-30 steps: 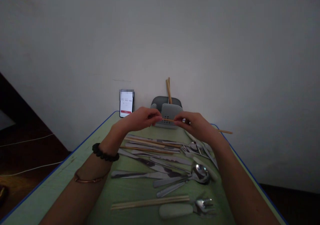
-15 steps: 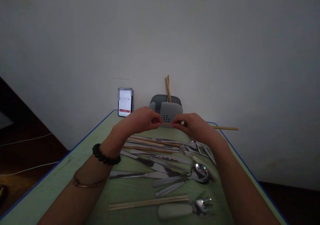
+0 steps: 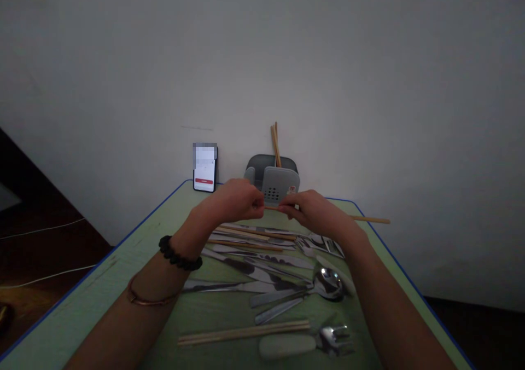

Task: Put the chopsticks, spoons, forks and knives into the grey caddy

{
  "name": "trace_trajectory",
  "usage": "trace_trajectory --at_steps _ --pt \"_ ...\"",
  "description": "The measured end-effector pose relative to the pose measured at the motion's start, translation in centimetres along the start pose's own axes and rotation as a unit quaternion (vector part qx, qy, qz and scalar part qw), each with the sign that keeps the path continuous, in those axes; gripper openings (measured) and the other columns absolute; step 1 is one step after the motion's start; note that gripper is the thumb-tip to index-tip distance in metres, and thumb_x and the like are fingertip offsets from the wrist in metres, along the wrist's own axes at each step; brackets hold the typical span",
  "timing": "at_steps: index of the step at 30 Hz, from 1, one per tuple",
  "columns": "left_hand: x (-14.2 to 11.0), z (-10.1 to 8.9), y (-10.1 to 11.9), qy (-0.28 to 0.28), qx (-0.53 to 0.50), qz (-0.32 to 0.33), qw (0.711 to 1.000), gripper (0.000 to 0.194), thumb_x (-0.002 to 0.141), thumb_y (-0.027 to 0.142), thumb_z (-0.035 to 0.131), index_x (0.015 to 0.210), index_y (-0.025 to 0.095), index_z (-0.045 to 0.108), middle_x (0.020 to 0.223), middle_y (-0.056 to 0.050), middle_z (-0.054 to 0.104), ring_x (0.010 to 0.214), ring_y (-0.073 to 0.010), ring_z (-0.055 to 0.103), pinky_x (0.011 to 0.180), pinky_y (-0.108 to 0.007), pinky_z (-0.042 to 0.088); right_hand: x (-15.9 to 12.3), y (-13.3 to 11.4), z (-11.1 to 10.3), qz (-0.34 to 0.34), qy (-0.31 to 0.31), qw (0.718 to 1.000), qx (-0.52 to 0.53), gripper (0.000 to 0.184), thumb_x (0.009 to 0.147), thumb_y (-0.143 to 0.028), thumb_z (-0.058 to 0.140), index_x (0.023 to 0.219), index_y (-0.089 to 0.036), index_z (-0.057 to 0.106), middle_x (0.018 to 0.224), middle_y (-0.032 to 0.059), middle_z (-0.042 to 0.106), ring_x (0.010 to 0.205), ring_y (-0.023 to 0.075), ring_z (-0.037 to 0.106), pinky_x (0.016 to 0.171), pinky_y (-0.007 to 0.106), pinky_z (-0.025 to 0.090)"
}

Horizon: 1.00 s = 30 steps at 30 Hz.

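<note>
Between my two hands a wooden chopstick (image 3: 371, 219) is held sideways, its long end sticking out to the right past my right wrist. My left hand (image 3: 244, 200) is closed around the chopstick's left end. Thumb and fingers of my right hand (image 3: 301, 206) pinch it a little further right. Just behind the hands stands a grey utensil holder (image 3: 281, 181) with a patch of holes in its front. Several chopsticks (image 3: 275, 144) lean upright in it. Below the hands, knives, forks, spoons (image 3: 328, 283) and more chopsticks lie spread on the table.
A phone (image 3: 204, 167) with a lit screen leans on the wall (image 3: 369, 85), left of the holder. Nearer me lie a pair of chopsticks (image 3: 244, 333) and a pale-handled fork (image 3: 287, 346). The green table (image 3: 123, 271) has a blue edge.
Both hands have come slightly down and toward me with the chopstick. The left fingers have curled tighter, and the chopstick's right end has dropped a little.
</note>
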<state>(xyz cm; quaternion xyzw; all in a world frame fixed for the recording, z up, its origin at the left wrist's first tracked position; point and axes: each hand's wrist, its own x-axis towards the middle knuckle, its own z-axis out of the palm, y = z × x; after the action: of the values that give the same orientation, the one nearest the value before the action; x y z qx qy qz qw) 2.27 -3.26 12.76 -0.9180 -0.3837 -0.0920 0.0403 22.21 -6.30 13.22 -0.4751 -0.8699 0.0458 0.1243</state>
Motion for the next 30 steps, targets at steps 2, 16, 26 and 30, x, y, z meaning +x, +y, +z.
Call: trace_trajectory --at_steps 2,16,26,30 --pt "0.0 0.0 0.0 -0.004 0.008 0.003 1.000 0.017 0.075 0.025 0.055 0.070 0.021 0.071 0.065 -0.004 0.069 0.059 -0.0185 0.060 0.056 -0.027 0.036 0.0 -0.1 0.0 0.001 -0.008 1.000 0.000 0.022 0.088 -0.022 0.052 0.074 -0.017 0.068 0.068 0.0035 0.067 0.060 0.0133 0.055 0.060 0.024 0.037" --pt "0.1 0.8 -2.6 0.138 -0.126 -0.052 0.981 0.028 0.086 0.039 0.053 0.095 0.020 0.069 0.079 -0.003 0.073 0.071 -0.0164 0.066 0.065 -0.024 0.046 -0.4 1.8 -0.7 0.051 0.078 0.995 0.028 0.021 0.088 -0.029 0.051 0.092 -0.020 0.069 0.085 0.0043 0.071 0.068 0.0143 0.059 0.063 0.024 0.040" --pt "0.2 0.5 -2.3 0.191 -0.196 -0.063 0.960 0.026 0.088 0.034 0.048 0.093 0.016 0.066 0.079 -0.003 0.071 0.066 -0.0132 0.063 0.061 -0.021 0.045 -0.8 0.9 -1.9 0.040 0.176 0.976 0.125 0.023 0.087 -0.034 0.051 0.086 -0.017 0.066 0.077 0.0042 0.068 0.063 0.0135 0.059 0.059 0.024 0.043" --pt "0.3 0.6 -2.3 0.175 -0.215 -0.046 0.960 0.026 0.089 0.034 0.046 0.091 0.017 0.066 0.076 -0.003 0.070 0.067 -0.0134 0.062 0.062 -0.022 0.045 -0.6 0.1 -3.4 0.044 0.285 0.946 0.147 0.028 0.089 -0.038 0.047 0.087 -0.017 0.066 0.084 0.0063 0.067 0.069 0.0151 0.061 0.060 0.026 0.046"
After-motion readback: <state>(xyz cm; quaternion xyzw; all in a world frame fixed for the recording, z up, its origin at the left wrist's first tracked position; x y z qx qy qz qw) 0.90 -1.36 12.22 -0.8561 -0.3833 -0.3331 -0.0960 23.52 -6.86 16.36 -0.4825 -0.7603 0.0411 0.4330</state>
